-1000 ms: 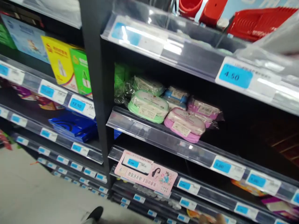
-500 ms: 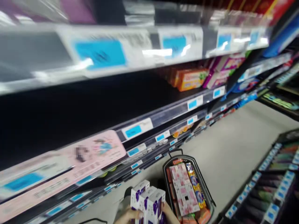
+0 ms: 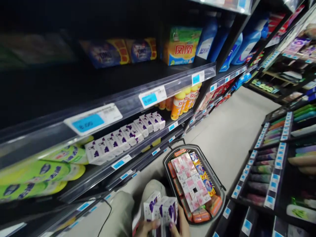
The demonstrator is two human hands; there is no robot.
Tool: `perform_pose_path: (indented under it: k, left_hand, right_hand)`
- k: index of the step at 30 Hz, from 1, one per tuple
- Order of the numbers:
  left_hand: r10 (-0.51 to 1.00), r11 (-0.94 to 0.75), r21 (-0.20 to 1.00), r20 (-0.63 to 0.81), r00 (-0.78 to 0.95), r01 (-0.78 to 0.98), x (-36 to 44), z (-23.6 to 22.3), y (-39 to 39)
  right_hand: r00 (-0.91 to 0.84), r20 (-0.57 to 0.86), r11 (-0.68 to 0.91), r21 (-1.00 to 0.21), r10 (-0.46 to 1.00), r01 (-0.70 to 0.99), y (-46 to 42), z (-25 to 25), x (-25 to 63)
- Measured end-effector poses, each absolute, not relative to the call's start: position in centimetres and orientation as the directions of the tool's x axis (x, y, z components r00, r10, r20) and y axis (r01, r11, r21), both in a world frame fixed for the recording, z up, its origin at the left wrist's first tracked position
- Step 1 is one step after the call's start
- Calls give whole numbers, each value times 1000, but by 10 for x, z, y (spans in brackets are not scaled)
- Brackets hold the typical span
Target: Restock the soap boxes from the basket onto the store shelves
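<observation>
Low in front of me, my left hand (image 3: pixel 146 227) and my right hand (image 3: pixel 182 225) grip a small stack of white soap boxes (image 3: pixel 161 209) with purple print between them. The fingers of both hands are closed on the boxes' sides and near faces. Beyond my right hand, a dark shopping basket (image 3: pixel 214 173) stands on the floor. Inside lie pink-and-white boxes (image 3: pixel 191 182), blue-and-yellow packs (image 3: pixel 201 171) and orange packs (image 3: pixel 201 215). A row of similar white-and-purple boxes (image 3: pixel 123 136) lines the lower shelf.
Green bottles (image 3: pixel 44 172) lie on the lower shelf at left; orange bottles (image 3: pixel 178 105) stand at its right end. A shelf edge (image 3: pixel 123 110) juts out above. Another shelf unit (image 3: pixel 269 164) flanks the aisle floor (image 3: pixel 229 118). My knees (image 3: pixel 154 187) are bent beside the basket.
My view has dropped lower, so the lower shelf with its row of white-and-purple boxes and my knees now show. Both hands keep hold of the boxes near the basket.
</observation>
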State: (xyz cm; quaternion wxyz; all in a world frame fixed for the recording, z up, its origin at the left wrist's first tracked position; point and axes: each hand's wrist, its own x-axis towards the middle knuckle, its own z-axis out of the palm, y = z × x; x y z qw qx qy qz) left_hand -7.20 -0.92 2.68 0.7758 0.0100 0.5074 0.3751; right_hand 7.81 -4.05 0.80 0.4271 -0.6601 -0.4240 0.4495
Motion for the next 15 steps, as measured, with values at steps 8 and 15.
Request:
perform_pose_path:
  k: [8, 15]
  left_hand:
    - [521, 645, 226, -829, 203, -730, -44, -11, -45]
    - [515, 557, 14, -790, 332, -831, -29, 3, -47]
  right_hand:
    - [195, -163, -230, -889, 967, 397, -80, -64, 137]
    - [430, -128, -418, -584, 894, 695, -30, -86, 222]
